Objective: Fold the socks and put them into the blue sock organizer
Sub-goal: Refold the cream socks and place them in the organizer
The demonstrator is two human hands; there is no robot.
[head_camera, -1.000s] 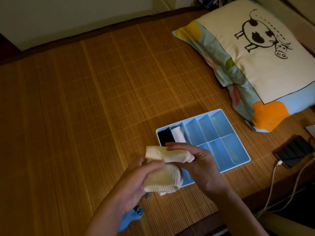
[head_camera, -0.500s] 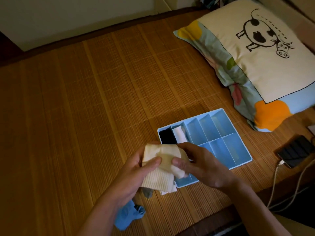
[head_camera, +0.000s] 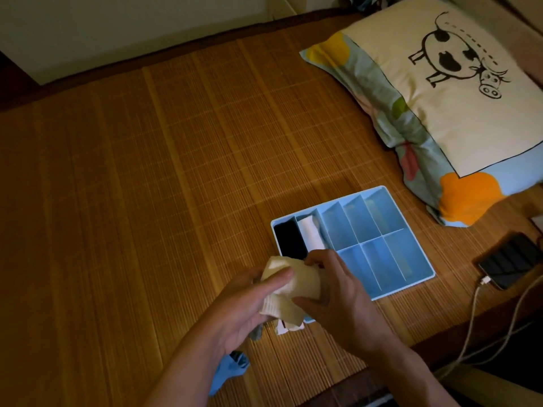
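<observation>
Cream sock (head_camera: pixel 296 284) is held in the air, over the near-left corner of the blue sock organizer (head_camera: pixel 410 230). It is folded into a short bundle. Long axis runs roughly near-far, ribbed cuff end toward the person.

Left hand (head_camera: pixel 235 314) holds it from the left, thumb pressed across the front face. Right hand (head_camera: pixel 346 302) wraps the right side, fingers (head_camera: pixel 318 259) curled over the far edge and thumb on the near part. Both hands are clamped on the sock.

The organizer sits on the bamboo mat (head_camera: pixel 147 171), its compartments running near-far with a slight tilt. Black sock (head_camera: pixel 289 239) fills the far-left compartment and white sock (head_camera: pixel 311 235) the next one to the right, both lying along their slots.

Blue sock (head_camera: pixel 227 373) lies on the mat under the left wrist. Another pale sock (head_camera: pixel 286 329) peeks out under the bundle.

The only print in view is the cow drawing on the pillow (head_camera: pixel 440 107). Phone (head_camera: pixel 507 259) with its cable (head_camera: pixel 470 318) sits to the right.

Versus 1 s ago, the end that stuck out to the right over the right fingers is now tucked in, and the bundle is tighter. Versus 0.5 s ago, the right hand has gone from a thumb pinch on the front to wrapping the side. The organizer and the socks in it have not moved.
</observation>
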